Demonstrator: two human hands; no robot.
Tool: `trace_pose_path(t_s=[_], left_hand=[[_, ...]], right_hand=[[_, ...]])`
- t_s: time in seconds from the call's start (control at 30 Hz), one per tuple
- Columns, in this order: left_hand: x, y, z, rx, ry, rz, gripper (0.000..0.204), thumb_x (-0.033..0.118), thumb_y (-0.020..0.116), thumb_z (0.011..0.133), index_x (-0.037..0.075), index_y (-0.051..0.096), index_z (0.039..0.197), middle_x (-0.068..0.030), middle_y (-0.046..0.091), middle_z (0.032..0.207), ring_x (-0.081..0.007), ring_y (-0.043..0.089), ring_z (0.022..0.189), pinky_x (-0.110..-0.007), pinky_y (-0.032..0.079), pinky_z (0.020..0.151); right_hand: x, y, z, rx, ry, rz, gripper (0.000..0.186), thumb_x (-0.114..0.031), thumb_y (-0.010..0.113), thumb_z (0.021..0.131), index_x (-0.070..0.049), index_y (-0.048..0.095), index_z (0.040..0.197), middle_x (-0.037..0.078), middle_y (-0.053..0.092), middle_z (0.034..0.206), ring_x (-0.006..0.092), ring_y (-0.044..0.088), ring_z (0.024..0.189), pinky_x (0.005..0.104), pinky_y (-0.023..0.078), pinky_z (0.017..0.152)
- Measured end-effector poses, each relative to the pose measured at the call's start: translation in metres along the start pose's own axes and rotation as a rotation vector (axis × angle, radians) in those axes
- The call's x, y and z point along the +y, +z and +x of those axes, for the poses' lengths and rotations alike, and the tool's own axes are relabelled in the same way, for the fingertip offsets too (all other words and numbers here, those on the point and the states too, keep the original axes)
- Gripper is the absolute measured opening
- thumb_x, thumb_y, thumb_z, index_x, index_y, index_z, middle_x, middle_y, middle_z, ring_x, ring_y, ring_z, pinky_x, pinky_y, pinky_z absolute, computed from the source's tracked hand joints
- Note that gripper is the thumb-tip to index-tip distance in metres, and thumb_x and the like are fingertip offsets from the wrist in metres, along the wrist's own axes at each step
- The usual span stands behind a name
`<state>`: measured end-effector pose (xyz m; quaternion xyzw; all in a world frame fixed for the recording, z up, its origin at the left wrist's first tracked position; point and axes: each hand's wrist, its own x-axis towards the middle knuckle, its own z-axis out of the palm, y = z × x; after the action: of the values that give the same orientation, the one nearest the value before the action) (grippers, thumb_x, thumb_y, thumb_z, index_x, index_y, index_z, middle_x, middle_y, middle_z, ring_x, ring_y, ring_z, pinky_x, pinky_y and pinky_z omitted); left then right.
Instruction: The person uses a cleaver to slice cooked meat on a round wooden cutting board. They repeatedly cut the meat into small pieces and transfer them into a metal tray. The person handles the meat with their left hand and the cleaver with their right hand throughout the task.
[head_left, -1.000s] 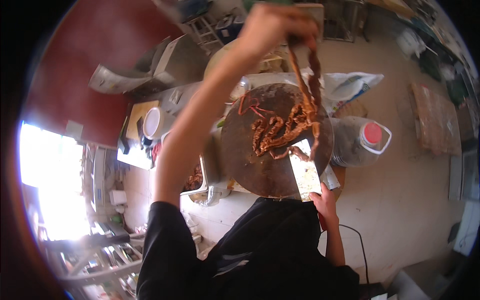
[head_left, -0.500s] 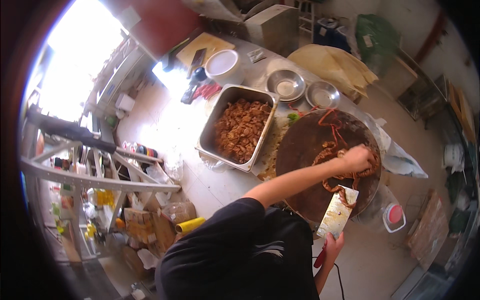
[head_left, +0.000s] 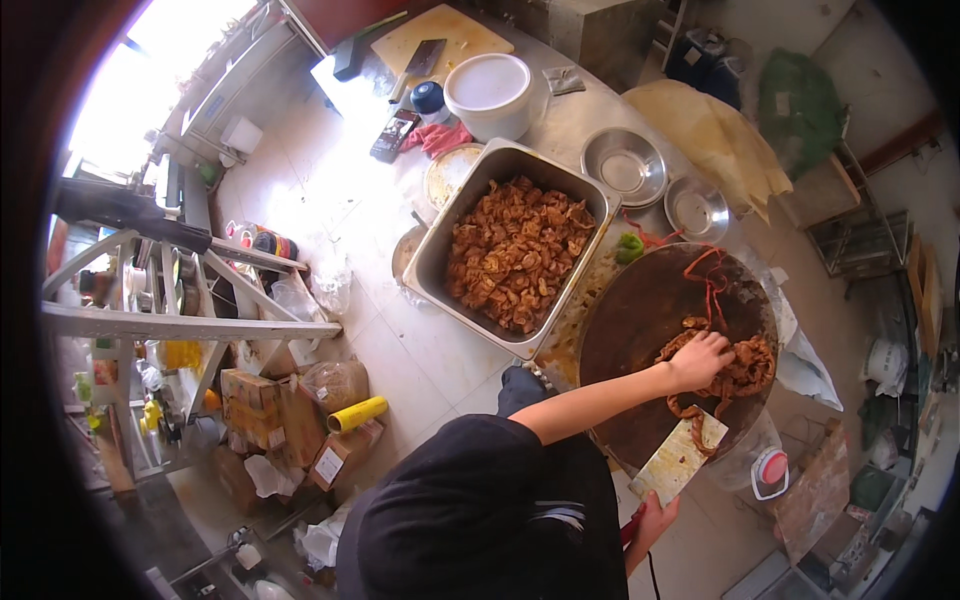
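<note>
Down from high above the round board a second ago, the left hand now sits on the brown strips, which the head view shows heaped on the board's right side. Its fingers curl over them; whether they're pinching, I can't tell. The right hand is wrapped around the handle of the cleaver, its broad blade slanting over the board's near edge. One strip drapes across that blade, and that worries me: a tug on the heap could drag it or bring the edge toward the left fingers. Red string on the far side might snag. The strips look moist, reddish-brown, wrinkled and twisted like soft cords.
</note>
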<state>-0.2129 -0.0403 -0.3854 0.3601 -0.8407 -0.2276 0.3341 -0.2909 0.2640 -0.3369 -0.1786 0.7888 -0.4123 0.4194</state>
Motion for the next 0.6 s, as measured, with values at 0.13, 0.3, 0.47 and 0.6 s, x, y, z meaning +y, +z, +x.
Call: trace_pose_path(t_s=[0.13,0.3,0.47,0.6], left_hand=[[-0.008,-0.017,-0.027,0.034,-0.12,0.1,0.039,0.009,0.065,0.073,-0.001,0.064,0.111,-0.0156,0.057,0.117,-0.0319,0.051,0.118,-0.044,0.042,0.099],[-0.008,-0.016,-0.052,0.016,-0.197,-0.046,0.051,0.016,0.065,0.082,-0.002,0.054,0.128,-0.0167,0.052,0.139,-0.0326,0.038,0.14,-0.047,0.035,0.113],[-0.031,-0.024,-0.065,-0.008,-0.062,0.029,0.047,0.013,0.063,0.079,-0.005,0.059,0.122,-0.0194,0.05,0.142,-0.0336,0.039,0.14,-0.045,0.037,0.113],[-0.025,-0.03,-0.073,0.003,-0.036,0.088,0.04,0.013,0.061,0.078,-0.008,0.064,0.112,-0.0222,0.047,0.145,-0.036,0.038,0.141,-0.045,0.036,0.113]], right_hand=[[0.004,0.002,-0.002,0.03,0.01,-0.018,0.029,-0.001,0.058,0.088,-0.001,0.053,0.117,0.004,0.054,0.069,0.0102,0.046,0.047,0.0263,0.037,0.04],[0.006,0.008,-0.003,0.053,0.032,-0.033,0.031,-0.001,0.058,0.089,-0.001,0.053,0.12,0.004,0.055,0.071,0.0103,0.046,0.047,0.0257,0.038,0.041],[0.003,0.018,-0.009,0.074,0.03,-0.027,0.034,-0.001,0.057,0.09,-0.001,0.05,0.123,0.003,0.053,0.069,0.0107,0.045,0.046,0.0268,0.039,0.039],[-0.008,0.03,-0.014,0.097,0.083,-0.048,0.039,-0.002,0.057,0.09,-0.001,0.047,0.128,0.003,0.052,0.067,0.0109,0.044,0.045,0.0277,0.039,0.037]])
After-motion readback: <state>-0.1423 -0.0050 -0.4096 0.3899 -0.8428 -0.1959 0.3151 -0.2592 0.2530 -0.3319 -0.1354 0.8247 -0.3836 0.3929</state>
